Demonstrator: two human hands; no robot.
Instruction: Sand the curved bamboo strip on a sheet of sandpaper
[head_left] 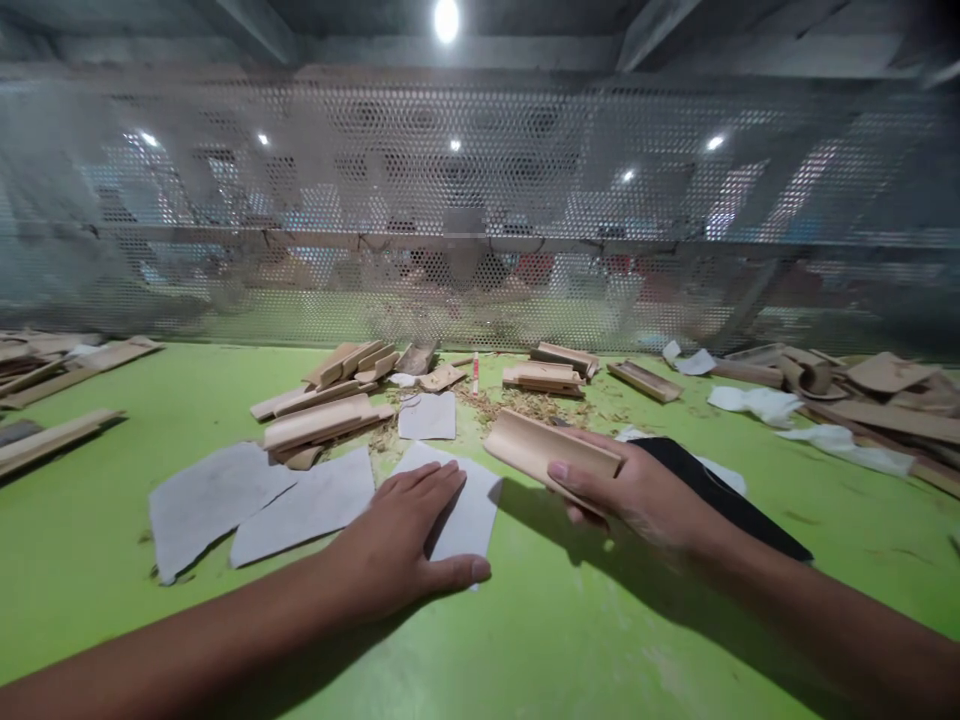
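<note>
My left hand (401, 540) lies flat with its fingers stretched out on a grey sheet of sandpaper (469, 500) on the green table (525, 640). My right hand (637, 490) is closed around one end of a curved, pale wooden piece (544, 448), held just above the table to the right of that sheet. A black flat object (712, 490) lies under and behind my right wrist.
Two more grey sheets (217, 500) lie at the left, a smaller one (427, 415) further back. Piles of curved wooden pieces (322, 420) (544, 375) and shavings spread along the back. More wood and white rags (757, 400) sit right. A perforated metal screen (480, 200) walls the far edge.
</note>
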